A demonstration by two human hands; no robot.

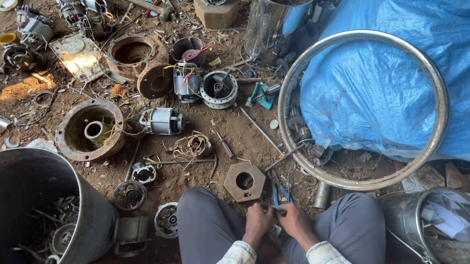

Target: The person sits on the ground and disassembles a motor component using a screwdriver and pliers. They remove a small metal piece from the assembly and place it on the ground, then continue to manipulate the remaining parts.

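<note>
Bottom centre: left hand [257,221] and right hand [295,221] meet, both closed on small metal part [274,212]; blue-handled pliers [282,192] lie just above, long axis pointing up-frame.

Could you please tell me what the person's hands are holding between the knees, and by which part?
Both the left hand and the right hand are closed together on a small metal piece. It is too small and covered to tell what it is, or which part is held.

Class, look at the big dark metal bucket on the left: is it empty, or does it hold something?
Not empty. The dark metal bucket holds scrap metal parts at its bottom, visible through its open top.
</note>
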